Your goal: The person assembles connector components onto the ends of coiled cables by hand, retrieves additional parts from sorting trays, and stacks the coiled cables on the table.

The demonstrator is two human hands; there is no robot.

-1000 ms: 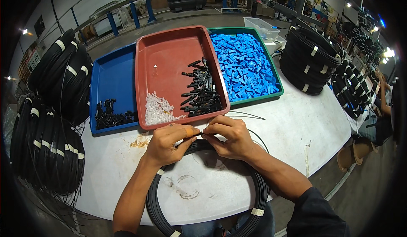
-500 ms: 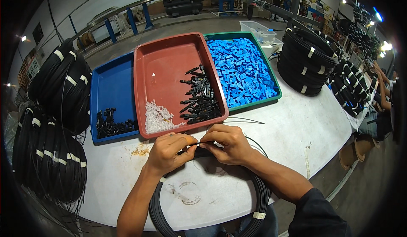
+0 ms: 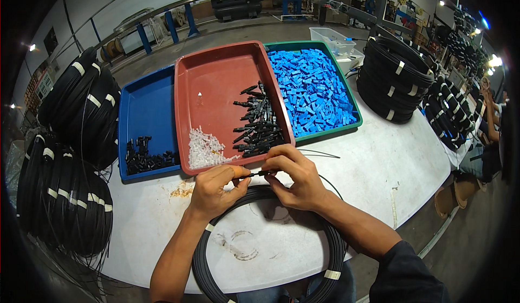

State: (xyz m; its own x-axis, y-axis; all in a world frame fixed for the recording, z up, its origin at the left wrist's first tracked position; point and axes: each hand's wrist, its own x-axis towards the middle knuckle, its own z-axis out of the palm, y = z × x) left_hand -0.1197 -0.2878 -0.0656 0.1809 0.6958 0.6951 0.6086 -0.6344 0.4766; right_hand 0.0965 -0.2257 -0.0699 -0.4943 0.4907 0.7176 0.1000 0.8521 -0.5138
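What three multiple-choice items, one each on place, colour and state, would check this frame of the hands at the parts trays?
1. Where does the red tray stand?
A. between the blue tray and the green tray
B. right of the green tray
C. on the floor

2. What colour are the small parts that fill the green tray?
A. white
B. blue
C. yellow

3. How is the small black connector held?
A. lying loose on the table
B. in the left hand alone
C. pinched between the left hand and the right hand

Answers: 1 A, the red tray has the blue tray on its left and the green on its right. 2 B, the heap is bright blue. 3 C, fingertips of both hands meet on it above the black cable coil.
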